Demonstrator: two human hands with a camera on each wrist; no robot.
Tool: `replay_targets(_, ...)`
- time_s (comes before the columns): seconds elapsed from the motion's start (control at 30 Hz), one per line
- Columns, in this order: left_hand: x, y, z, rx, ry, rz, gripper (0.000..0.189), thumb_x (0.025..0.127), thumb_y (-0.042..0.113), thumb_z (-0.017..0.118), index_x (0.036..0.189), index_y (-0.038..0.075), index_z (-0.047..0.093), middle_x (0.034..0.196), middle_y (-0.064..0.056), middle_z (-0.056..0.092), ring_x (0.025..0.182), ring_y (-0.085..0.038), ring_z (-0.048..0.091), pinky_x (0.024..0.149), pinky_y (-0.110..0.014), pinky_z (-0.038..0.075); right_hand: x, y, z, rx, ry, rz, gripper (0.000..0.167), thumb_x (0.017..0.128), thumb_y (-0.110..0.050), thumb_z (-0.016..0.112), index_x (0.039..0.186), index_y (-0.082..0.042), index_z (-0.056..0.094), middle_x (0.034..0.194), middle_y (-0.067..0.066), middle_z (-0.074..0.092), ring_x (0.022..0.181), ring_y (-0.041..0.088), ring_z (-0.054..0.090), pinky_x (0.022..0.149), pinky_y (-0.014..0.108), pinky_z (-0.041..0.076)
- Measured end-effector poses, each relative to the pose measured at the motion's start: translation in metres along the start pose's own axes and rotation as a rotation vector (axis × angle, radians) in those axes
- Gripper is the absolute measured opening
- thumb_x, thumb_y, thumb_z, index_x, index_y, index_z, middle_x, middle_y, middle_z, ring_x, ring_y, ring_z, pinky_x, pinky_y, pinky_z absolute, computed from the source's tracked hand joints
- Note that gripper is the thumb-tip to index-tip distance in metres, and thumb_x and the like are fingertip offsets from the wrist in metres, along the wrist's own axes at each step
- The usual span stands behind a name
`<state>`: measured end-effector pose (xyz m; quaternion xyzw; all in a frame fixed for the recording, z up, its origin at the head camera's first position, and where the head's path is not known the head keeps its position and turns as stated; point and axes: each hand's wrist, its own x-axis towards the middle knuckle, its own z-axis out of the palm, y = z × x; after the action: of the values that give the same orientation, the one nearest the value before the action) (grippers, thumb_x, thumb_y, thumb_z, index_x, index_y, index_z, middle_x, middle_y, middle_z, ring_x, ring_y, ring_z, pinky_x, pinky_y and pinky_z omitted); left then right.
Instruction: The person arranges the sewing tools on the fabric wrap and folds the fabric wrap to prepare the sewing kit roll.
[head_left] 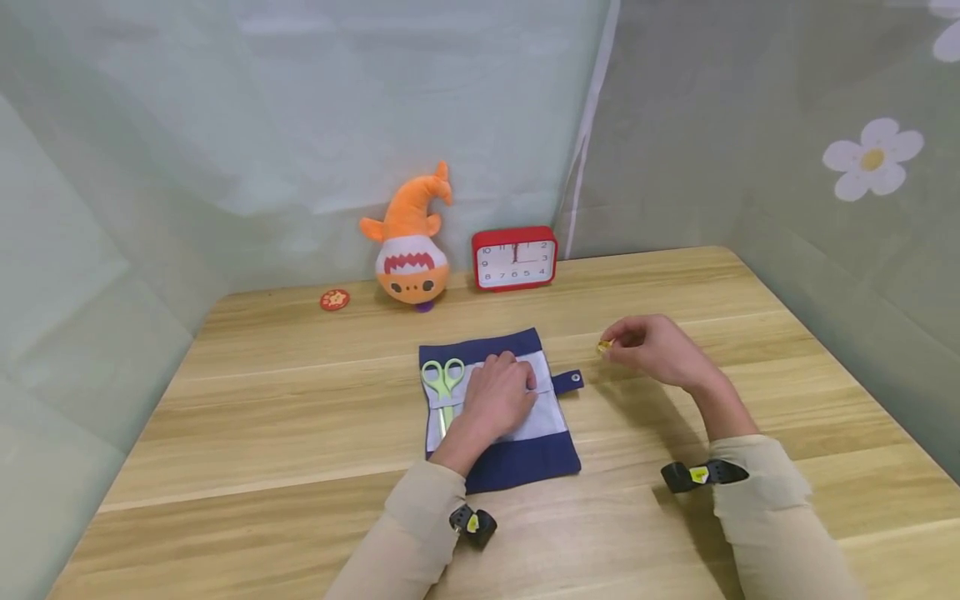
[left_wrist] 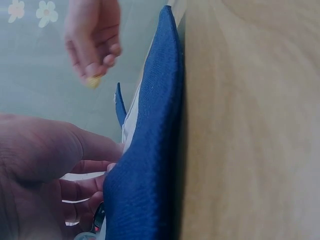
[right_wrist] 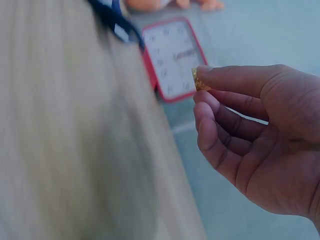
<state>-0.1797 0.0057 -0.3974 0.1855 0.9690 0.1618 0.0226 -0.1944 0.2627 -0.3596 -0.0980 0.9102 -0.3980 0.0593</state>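
Note:
A navy fabric tool roll [head_left: 525, 462] lies unrolled on the table, with a light grey lining and a snap strap [head_left: 567, 382] at its right side. Green-handled scissors [head_left: 442, 383] are held under a band on its left part. My left hand [head_left: 498, 396] rests on the lining, its relaxed fingers [left_wrist: 95, 145] touching the fabric; what lies under the palm is hidden. To the right of the roll, above the table, my right hand [head_left: 660, 350] pinches a small gold, speckled piece [right_wrist: 199, 80] between thumb and fingers.
Along the back of the wooden table [head_left: 285, 433] stand an orange shark plush [head_left: 411, 229] and a red-framed clock [head_left: 515, 258]. A round red disc [head_left: 334, 300] lies left of the plush. Fabric curtains [head_left: 315, 125] hang behind the table.

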Motion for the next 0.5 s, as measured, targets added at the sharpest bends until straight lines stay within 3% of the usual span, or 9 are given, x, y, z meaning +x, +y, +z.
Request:
replay_targets(0.27, 0.001, 0.0, -0.002, 0.008, -0.005, -0.005, 0.01, 0.098, 0.024, 0.074, 0.102, 0.016, 0.078, 0.104, -0.004, 0.067, 0.101, -0.027, 0.058, 0.089, -0.045, 0.05, 0.02, -0.038, 0.03, 0.093, -0.111, -0.065, 0.022, 0.093, -0.011, 0.077, 0.113, -0.001, 0.073, 0.082, 0.008, 0.069, 0.068, 0.023, 0.063, 0.062, 0.033, 0.055)
replay_targets(0.5, 0.002, 0.001, -0.001, 0.02, -0.029, -0.014, 0.012, 0.098, 0.026, 0.075, 0.104, 0.017, 0.079, 0.105, -0.004, 0.067, 0.102, -0.026, 0.058, 0.089, -0.044, 0.051, 0.029, -0.036, 0.054, 0.108, -0.156, -0.037, 0.019, 0.093, -0.006, 0.075, 0.111, 0.001, 0.073, 0.074, 0.008, 0.066, 0.059, 0.018, 0.063, 0.059, 0.032, 0.057)
